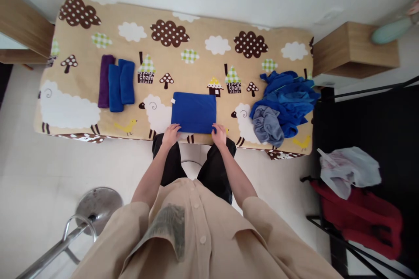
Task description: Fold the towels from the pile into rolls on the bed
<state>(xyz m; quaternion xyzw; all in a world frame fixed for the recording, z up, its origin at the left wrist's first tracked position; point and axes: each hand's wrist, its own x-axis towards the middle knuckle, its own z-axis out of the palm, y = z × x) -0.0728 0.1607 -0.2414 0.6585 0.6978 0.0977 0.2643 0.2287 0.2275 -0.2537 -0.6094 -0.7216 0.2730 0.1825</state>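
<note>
A blue cloth (pixel 194 111), folded into a flat rectangle, lies near the front edge of the table (pixel 196 22), which wears a beige cover printed with sheep and clouds. My left hand (pixel 170 134) pinches the cloth's near left corner. My right hand (pixel 219 133) grips its near right corner. Both hands have their fingers closed on the fabric edge. Three rolled cloths (pixel 116 80), one purple and two blue, lie side by side at the left of the table. A heap of unfolded blue and grey cloths (pixel 281 102) sits at the right.
A metal stool (pixel 94 209) stands on the floor at my left. To the right are a wooden block (pixel 355 48), a white plastic bag (pixel 348 170) and a red bag (pixel 366 218) on a dark rack. A white wall runs behind the table.
</note>
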